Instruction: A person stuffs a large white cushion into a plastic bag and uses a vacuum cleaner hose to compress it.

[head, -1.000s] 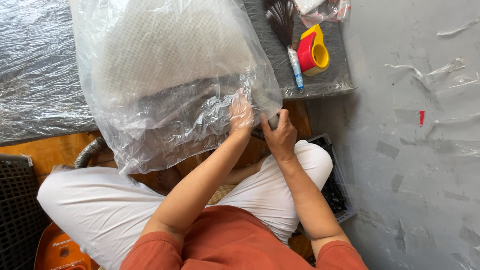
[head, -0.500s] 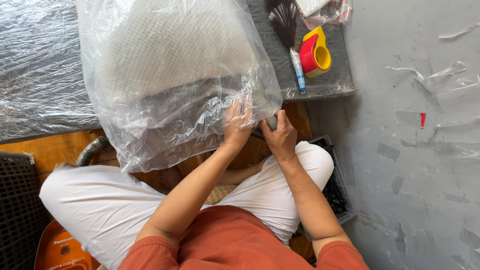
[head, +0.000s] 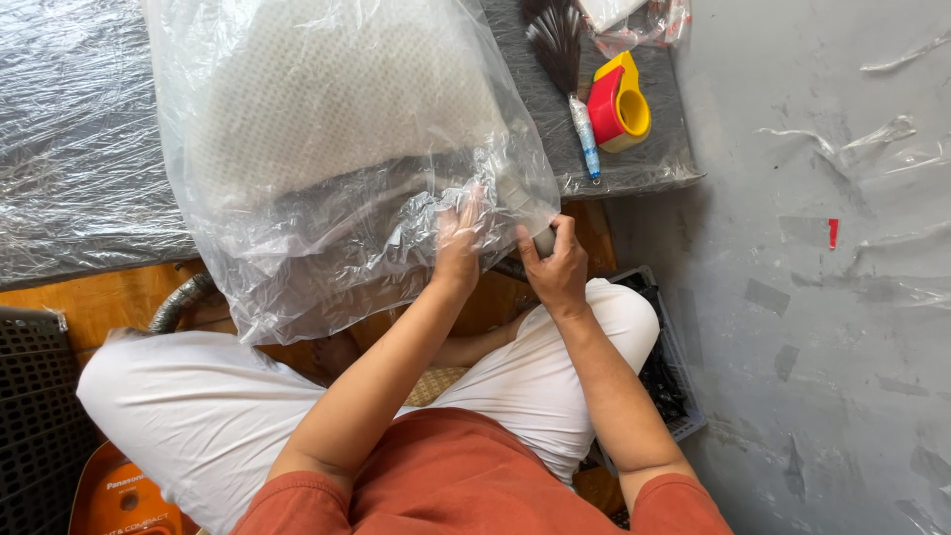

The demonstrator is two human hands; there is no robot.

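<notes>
left hand fingers veiled behind plastic bag; bag top cropped.
</notes>
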